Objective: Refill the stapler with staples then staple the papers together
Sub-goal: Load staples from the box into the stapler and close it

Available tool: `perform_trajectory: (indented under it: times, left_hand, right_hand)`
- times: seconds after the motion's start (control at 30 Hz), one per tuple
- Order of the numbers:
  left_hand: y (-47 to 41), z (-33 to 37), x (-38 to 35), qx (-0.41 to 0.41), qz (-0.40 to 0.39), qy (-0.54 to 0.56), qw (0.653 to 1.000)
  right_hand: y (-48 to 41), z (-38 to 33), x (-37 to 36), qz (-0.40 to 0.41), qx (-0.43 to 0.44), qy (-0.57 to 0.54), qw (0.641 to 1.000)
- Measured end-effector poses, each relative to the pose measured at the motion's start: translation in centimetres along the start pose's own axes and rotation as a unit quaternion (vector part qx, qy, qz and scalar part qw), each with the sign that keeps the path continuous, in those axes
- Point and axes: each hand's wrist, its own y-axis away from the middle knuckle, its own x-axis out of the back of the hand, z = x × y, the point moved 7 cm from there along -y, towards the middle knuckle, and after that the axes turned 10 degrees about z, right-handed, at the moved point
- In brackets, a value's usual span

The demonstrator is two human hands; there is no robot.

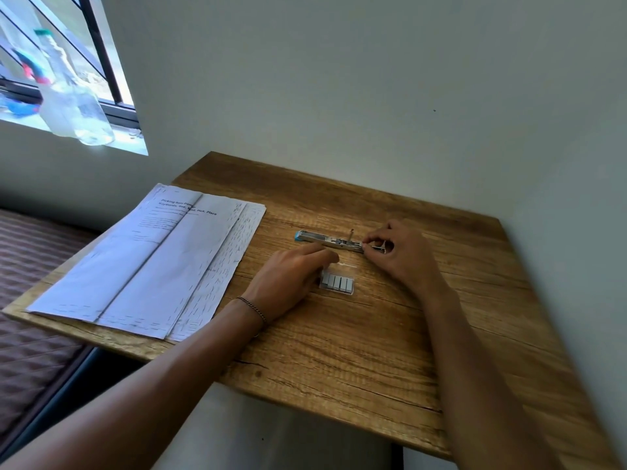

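Note:
A stapler (325, 239) lies opened flat on the wooden table (356, 351), its blue end to the left and its metal staple channel facing up. My right hand (400, 256) pinches the stapler's right end with fingertips. My left hand (291, 283) rests palm down just in front of the stapler, its fingertips near the channel's middle; what it holds is hidden. A clear plastic box of staple strips (337, 283) sits beside my left hand. A stack of printed papers (152, 262) lies on the table's left part.
The table stands against a pale wall at the back and right. A clear bottle (71, 96) stands on the window sill at the upper left. A brown quilted surface (30, 300) lies below the table's left edge.

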Motion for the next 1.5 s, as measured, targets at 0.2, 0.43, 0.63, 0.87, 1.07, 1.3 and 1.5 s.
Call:
perform_trajectory:
  times: [0.2,0.43,0.63,0.87,1.07,1.3,1.5]
  left_hand:
    - [0.0,-0.1,0.0,0.000,-0.002,-0.002,1.000]
    - [0.0,0.0,0.0,-0.007,0.002,0.005,1.000]
    - [0.1,0.2,0.1,-0.017,0.014,-0.005,1.000]
    - [0.1,0.1,-0.2,-0.010,0.001,0.000,1.000]
    - [0.1,-0.4,-0.8,0.021,-0.045,0.037,0.998]
    - [0.1,-0.4,-0.9,0.034,-0.059,0.085,0.994]
    - [0.0,-0.6,-1.0,0.034,-0.063,0.083,0.994]
  right_hand:
    - [0.1,-0.1,0.5,-0.003,-0.016,-0.018,1.000]
    - [0.2,0.0,3.4,0.068,-0.070,-0.130,0.987]
    - [2.0,-3.0,-0.8,-0.171,-0.030,-0.118,0.978]
    - [2.4,-3.2,-0.8,-0.202,-0.045,-0.164,0.964]
    - [2.6,-3.5,-0.7,-0.230,-0.052,-0.187,0.954]
    - [2.8,-3.7,-0.4,-0.226,-0.045,-0.191,0.954]
    - [2.8,-3.7,-0.3,-0.218,-0.049,-0.195,0.955]
